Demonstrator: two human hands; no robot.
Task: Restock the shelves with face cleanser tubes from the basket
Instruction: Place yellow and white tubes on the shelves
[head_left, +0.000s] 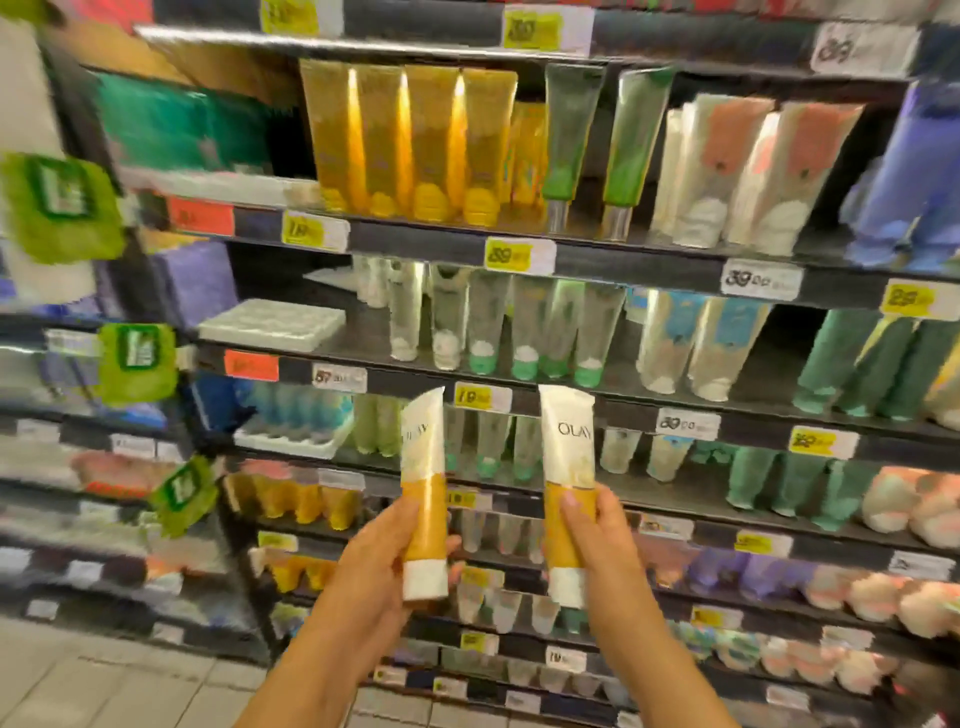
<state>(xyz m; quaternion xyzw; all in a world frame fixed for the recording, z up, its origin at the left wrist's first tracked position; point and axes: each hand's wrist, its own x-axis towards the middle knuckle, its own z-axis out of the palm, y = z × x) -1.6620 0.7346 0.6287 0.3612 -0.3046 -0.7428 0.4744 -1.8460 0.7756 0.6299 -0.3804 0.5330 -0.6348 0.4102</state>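
While hands grip tubes (425, 499) | stocked shelves (519, 387) behind | yellow price tags (506, 254)

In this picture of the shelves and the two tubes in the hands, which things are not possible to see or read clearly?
- Basket: outside the head view.
- Small print on the left tube and right tube: too small, blurred.
- Lower backs of both tubes: covered by the left hand and right hand.
- Price tags: motion blur.

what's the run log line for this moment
left hand: holds Olay tube upright | right hand: holds second Olay tube upright | location: before shelves | placed: not yet | basket: not in view
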